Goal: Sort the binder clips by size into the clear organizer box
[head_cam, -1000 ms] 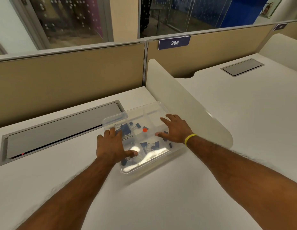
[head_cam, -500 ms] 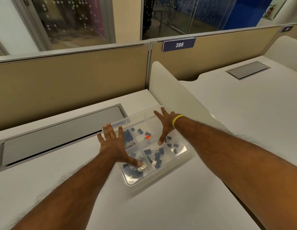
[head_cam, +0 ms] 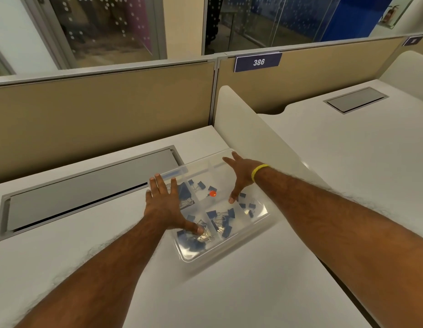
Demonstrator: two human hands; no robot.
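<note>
The clear organizer box [head_cam: 261, 220] lies on the white desk with its transparent lid down. Blue binder clips [head_cam: 221, 222] of different sizes show through the lid in several compartments, and a small red dot [head_cam: 212, 193] sits near the middle. My left hand [head_cam: 163, 205] lies flat on the box's left side, fingers spread, thumb pressing the lid near the front. My right hand [head_cam: 241, 177] spans the far right part of the lid, fingers toward the back corner and thumb tip down on the lid. Neither hand holds a clip.
A grey cable hatch [head_cam: 87, 190] is set into the desk left of the box. A white curved divider [head_cam: 248, 129] rises just right of it, with a second desk and hatch [head_cam: 356, 99] beyond. Beige partitions [head_cam: 99, 107] close off the back.
My right hand has slid from the middle of the lid to its far right edge, turning more upright. My left hand has stayed on the left side with its fingers stretched further back.
</note>
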